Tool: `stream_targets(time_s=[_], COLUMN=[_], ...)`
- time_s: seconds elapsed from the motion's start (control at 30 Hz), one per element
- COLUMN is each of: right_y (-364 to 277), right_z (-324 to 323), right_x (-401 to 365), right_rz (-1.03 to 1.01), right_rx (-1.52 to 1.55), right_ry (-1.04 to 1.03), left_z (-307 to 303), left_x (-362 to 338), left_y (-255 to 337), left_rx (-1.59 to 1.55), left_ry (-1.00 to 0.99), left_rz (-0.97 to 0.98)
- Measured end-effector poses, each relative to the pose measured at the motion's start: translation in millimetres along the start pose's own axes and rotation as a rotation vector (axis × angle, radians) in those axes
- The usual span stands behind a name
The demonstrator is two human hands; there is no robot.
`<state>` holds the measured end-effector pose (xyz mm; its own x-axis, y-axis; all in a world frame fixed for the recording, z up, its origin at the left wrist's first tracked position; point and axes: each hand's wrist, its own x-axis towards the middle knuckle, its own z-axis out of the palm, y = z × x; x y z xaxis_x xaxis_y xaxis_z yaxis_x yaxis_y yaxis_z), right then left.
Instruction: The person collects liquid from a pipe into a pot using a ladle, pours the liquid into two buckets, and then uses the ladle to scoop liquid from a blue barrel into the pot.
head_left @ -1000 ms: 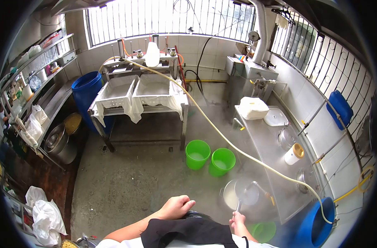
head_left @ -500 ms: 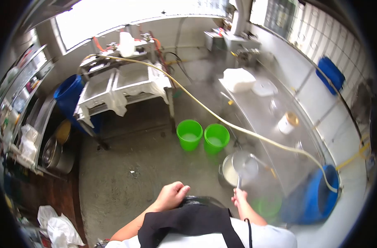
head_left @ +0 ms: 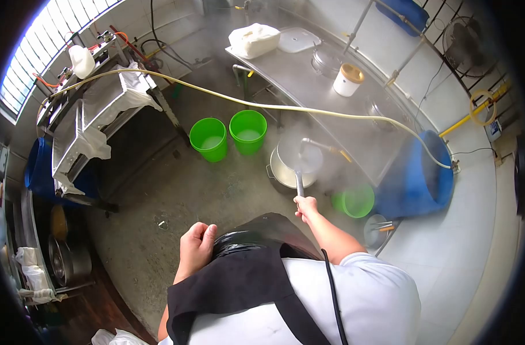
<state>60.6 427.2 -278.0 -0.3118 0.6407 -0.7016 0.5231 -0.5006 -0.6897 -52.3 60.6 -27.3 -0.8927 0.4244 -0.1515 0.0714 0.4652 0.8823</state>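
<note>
Head view is showing a damp concrete floor, with a steel counter steaming at one o'clock. The right hand is clamping the handle of a round skimmer, which is sitting over a steel pot at twelve o'clock. The left hand is curling into a fist against a black bag. Two green buckets are standing at eleven o'clock. Since the earlier frame the view is tipping downward, the window is sliding toward ten o'clock, and both hands are staying put.
</note>
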Motion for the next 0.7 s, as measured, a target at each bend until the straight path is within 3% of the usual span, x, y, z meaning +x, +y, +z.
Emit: stream_targets(time_s=[0.47,0.7], right_y=[1,-11], right_z=[-2,-3], right_x=[5,5], right_rz=[0.027,-0.052], right_rx=[-0.01,-0.087], right_ry=[-0.038,0.004], left_z=[0,0], left_x=[7,8], left_y=[2,7], left_rx=[0.01,0.006], left_ry=[0.006,-0.001], left_rz=[0.024,0.008])
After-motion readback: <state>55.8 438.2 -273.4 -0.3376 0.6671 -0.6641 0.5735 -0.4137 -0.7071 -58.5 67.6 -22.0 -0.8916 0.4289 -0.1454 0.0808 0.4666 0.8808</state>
